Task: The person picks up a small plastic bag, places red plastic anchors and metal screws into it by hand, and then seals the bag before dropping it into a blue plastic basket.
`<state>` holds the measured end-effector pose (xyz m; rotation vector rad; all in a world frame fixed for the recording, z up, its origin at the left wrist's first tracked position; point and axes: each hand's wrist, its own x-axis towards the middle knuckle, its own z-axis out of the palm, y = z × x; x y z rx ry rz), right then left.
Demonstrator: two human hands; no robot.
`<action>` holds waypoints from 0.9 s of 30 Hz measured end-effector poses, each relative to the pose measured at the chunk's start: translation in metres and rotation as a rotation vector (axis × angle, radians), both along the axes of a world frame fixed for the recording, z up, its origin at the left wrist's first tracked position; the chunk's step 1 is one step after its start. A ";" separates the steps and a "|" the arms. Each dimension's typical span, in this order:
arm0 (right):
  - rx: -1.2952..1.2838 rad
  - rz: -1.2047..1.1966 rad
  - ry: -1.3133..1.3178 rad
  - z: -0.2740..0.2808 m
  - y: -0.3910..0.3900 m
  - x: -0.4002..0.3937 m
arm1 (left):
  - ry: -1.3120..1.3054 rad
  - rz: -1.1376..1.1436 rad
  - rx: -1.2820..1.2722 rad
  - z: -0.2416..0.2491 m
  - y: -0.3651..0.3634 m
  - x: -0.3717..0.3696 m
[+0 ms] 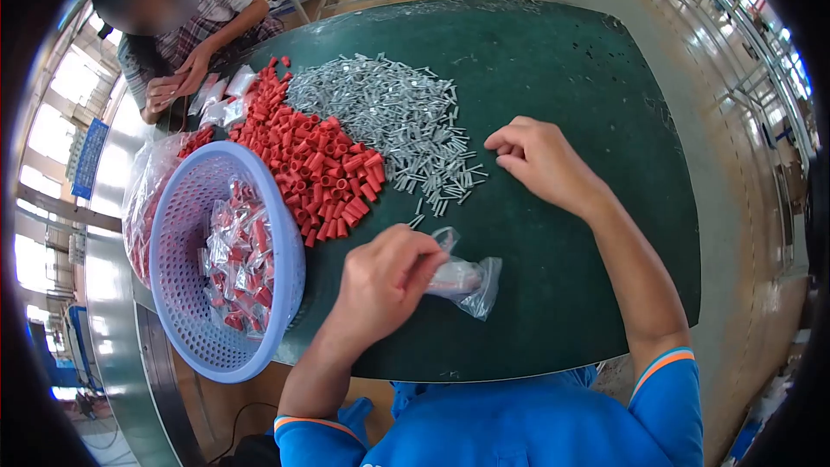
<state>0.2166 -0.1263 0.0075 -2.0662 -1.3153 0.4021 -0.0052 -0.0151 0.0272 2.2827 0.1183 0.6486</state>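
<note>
My left hand is closed in a pinch at the upper left side of a clear plastic bag, whose edge shows by my fingertips. The bag lies on the green table, and its pale contents are hard to make out. Beyond my left fingers lie a couple of loose screws. My right hand hovers right of the pile of silvery screws, thumb and fingers curled together. Whatever it holds, if anything, is hidden. Red plastic caps are heaped left of the screws.
A lilac perforated basket with several bagged red caps stands at the table's left edge. Behind it is a large clear sack. A co-worker sits at the far left, hands together near small filled bags.
</note>
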 end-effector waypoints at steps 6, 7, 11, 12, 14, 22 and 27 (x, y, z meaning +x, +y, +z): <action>0.222 0.166 0.078 0.019 0.039 -0.033 | -0.074 -0.035 0.092 0.001 0.003 -0.001; 0.227 0.163 0.083 0.016 0.049 -0.035 | -0.076 -0.042 0.071 -0.003 0.003 0.000; 0.404 0.351 -0.234 -0.009 0.093 -0.047 | -0.066 -0.072 0.099 -0.011 0.002 0.001; 0.399 0.352 -0.282 -0.013 0.101 -0.052 | -0.065 -0.071 0.098 -0.012 0.002 0.001; 0.376 0.334 -0.291 -0.015 0.110 -0.059 | -0.072 -0.062 0.084 -0.013 0.002 0.001; 0.182 0.294 -0.329 -0.011 0.113 -0.062 | -0.080 -0.030 0.089 -0.015 0.006 0.000; 0.256 0.296 -0.267 -0.008 0.108 -0.062 | -0.067 -0.029 0.080 -0.017 0.006 0.003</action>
